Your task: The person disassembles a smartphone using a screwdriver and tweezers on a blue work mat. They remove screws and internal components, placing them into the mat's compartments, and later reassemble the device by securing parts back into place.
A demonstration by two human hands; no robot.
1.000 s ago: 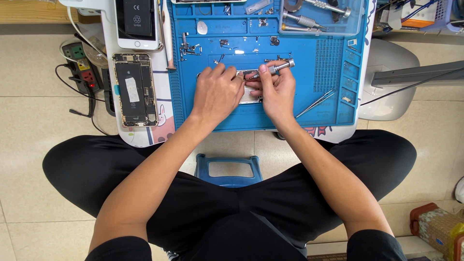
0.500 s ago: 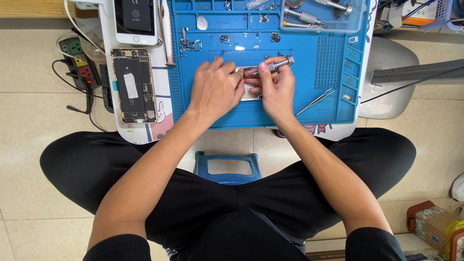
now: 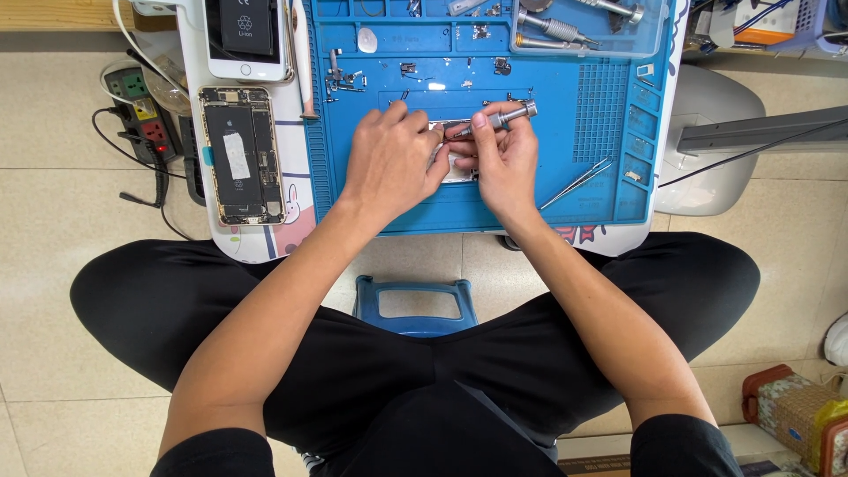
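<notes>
Right hand (image 3: 502, 159) fingers pinched around a slim grey metal screwdriver (image 3: 496, 120), shaft lying nearly flat, tip pointing left at the left-hand fingertips. Left hand (image 3: 389, 161) fingers curled down, pressing on a small silvery flat part (image 3: 458, 168) on the blue silicone repair mat (image 3: 495, 203); most of the part is hidden under both hands, can't tell whether the left hand grips it or only steadies it.

Right of the right-hand fingers, apart: thin steel tweezers (image 3: 577, 184) lying diagonally on the mat. Beyond the fingers, at the mat's far edge: clear plastic tray (image 3: 587, 28) with more grey drivers. Loose small screws and brackets (image 3: 343, 78) up-left of the left-hand fingers.

Well left of the left hand, off the mat on the white tabletop (image 3: 265, 238): opened gold phone chassis (image 3: 240, 155), black battery with a white rectangular label at its middle. Past it, a white phone front (image 3: 247, 37) carrying a black rectangular battery pack with a white printed label. Power strip (image 3: 141, 110) on the floor further left.
</notes>
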